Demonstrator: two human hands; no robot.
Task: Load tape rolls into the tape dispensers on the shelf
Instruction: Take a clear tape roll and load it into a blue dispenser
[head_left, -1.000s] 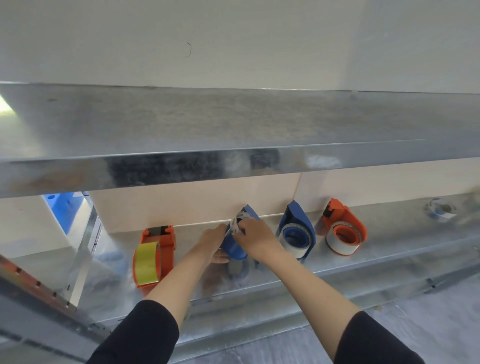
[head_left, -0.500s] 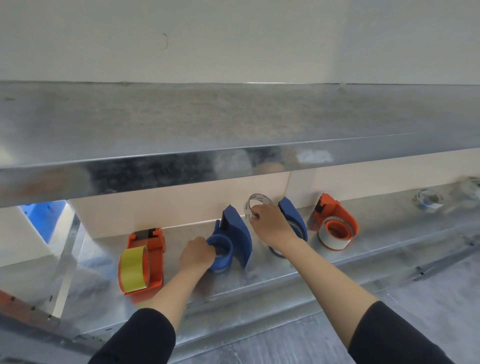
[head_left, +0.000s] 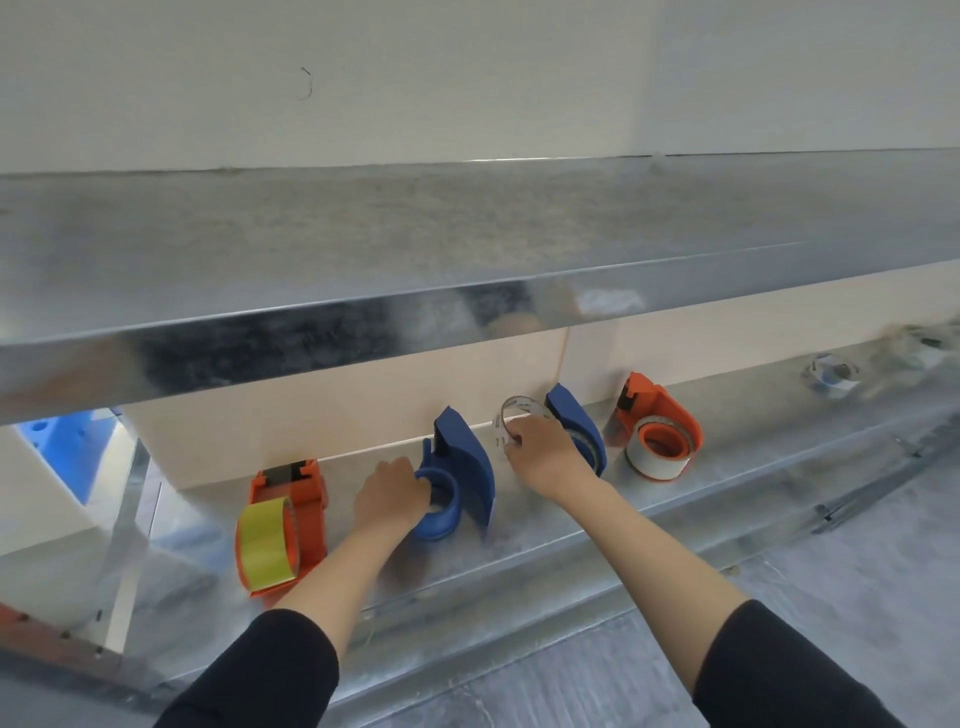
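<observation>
Blue plastic forms the empty tape dispenser at the centre of the frame, standing on the galvanised metal shelf; its round hub holds no roll. The left hand grips that hub, fingers curled around the ring. Just to its right, the right hand holds up a thin, nearly used-up tape roll, a pale ring with small print, its fingers closed on the lower edge; the ring stands in the air between the empty dispenser and a second blue dispenser, which is partly hidden behind the hand. Whether that second one carries tape is hard to tell.

At lower left an orange dispenser carries a yellow roll. At right of centre another orange dispenser carries a white roll on an orange hub. Farther right, near the frame's edge, a loose small roll lies flat on the shelf, blurred.

Above, a second metal shelf spans the whole width, its front lip mirror-bright. A pale board backs the lower shelf, a white wall fills the top, and a blue plastic object shows at far left. Grey floor lies lower right. Both forearms wear black sleeves.
</observation>
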